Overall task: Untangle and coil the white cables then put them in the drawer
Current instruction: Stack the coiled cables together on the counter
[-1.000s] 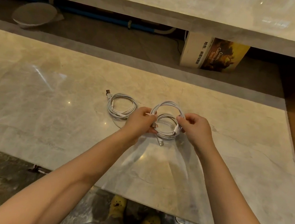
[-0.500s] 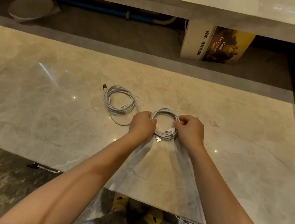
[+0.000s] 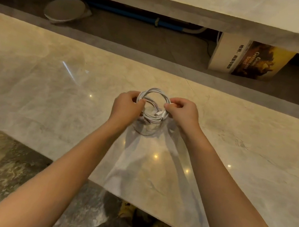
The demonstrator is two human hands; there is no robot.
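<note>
Coil [image 3: 153, 106] of white cable at frame center, above marble counter [image 3: 31, 83]; left hand [image 3: 126, 107] and right hand [image 3: 183, 113] each pinch opposite sides.

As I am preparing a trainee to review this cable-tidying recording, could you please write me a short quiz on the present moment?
1. True or false: the white cable coil lies on the marble counter with no hand touching it.
2. What stands at the right of the recess behind the counter? A) a book B) a kettle C) a mug
3. Which hands hold the coil?
Key: 1 false; 2 A; 3 both, the left hand and the right hand, one on each side of it.
</note>
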